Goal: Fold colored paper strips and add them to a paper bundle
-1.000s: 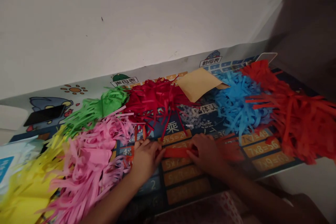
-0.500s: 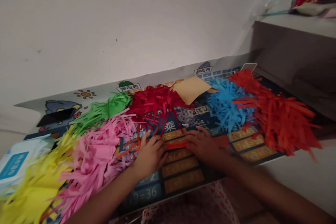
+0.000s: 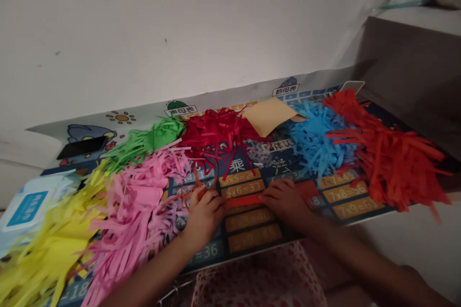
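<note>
A narrow orange-red paper strip [image 3: 245,200] stretches across the printed mat between my two hands. My left hand [image 3: 205,211] is closed round its left end, where thin fringed orange strands stick up and out beside the fingers. At the other side, my right hand [image 3: 286,202] has its fingers together and bent, pressing and gripping the strip; its palm hides what lies under it. More of the orange paper shows just right of that hand. Pink fringed paper [image 3: 140,196] lies left of my left hand, and crimson fringed paper [image 3: 219,129] lies beyond it.
Yellow [image 3: 61,235], green [image 3: 153,139], blue [image 3: 320,139] and orange-red fringed paper [image 3: 399,158] surround the work area. Behind lies a tan paper piece [image 3: 270,116]. A phone [image 3: 82,147] and a wipes pack [image 3: 30,211] are at left. A wall rises behind the table.
My left hand has curled its fingers tighter around the fringed end. My right hand's raised fingers have come down onto the strip. The view has shifted slightly.
</note>
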Demonstrator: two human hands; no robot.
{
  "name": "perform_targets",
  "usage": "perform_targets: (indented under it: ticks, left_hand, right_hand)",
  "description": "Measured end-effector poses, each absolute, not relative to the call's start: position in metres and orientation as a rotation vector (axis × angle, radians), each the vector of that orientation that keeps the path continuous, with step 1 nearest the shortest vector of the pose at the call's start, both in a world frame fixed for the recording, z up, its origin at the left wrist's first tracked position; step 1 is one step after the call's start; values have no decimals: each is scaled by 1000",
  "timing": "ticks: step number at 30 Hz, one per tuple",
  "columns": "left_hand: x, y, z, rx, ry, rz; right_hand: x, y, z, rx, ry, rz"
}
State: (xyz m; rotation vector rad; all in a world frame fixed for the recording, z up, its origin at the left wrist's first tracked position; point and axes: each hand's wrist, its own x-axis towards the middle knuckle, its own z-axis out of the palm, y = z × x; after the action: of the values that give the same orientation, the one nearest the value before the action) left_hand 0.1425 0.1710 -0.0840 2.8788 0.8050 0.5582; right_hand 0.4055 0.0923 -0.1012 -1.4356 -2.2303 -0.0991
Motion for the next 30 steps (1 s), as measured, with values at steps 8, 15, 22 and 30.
perform_targets:
  ticks: [8,15,22,30]
  left_hand:
    - [135,176,-79,2522,943,586]
    - [142,175,-75,2496,1071,492]
    - [150,178,-79,2573,1151,424]
    - [150,183,-77,2663,1069,445]
  right_hand:
    - [419,99,-98,-1559,-2089,435]
    - [413,108,-84,-1744,-1988,600]
    - [408,116,-75,-1848,-1999,653]
    - [406,115,-76,-1886,-2079,452]
